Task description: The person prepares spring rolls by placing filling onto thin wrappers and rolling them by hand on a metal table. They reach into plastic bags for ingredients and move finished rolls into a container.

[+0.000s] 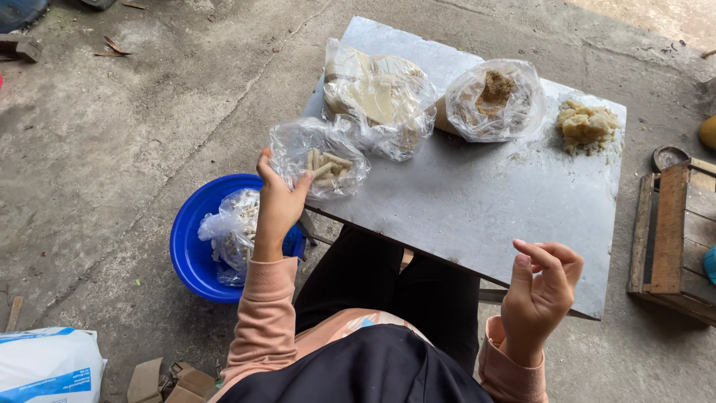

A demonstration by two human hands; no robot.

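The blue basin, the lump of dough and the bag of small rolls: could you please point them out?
blue basin (186, 257): head view, bare inner wall.
lump of dough (587, 125): head view, its middle.
bag of small rolls (327, 166): head view, rolls inside.

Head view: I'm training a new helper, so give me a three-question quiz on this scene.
1. True or false: the left hand touches the bag of sticks.
2. What lies bare on the table, at its far right? A) dough lump B) knife C) cup
3. What colour is the basin on the floor?

Key: 1 true; 2 A, the dough lump; 3 blue.
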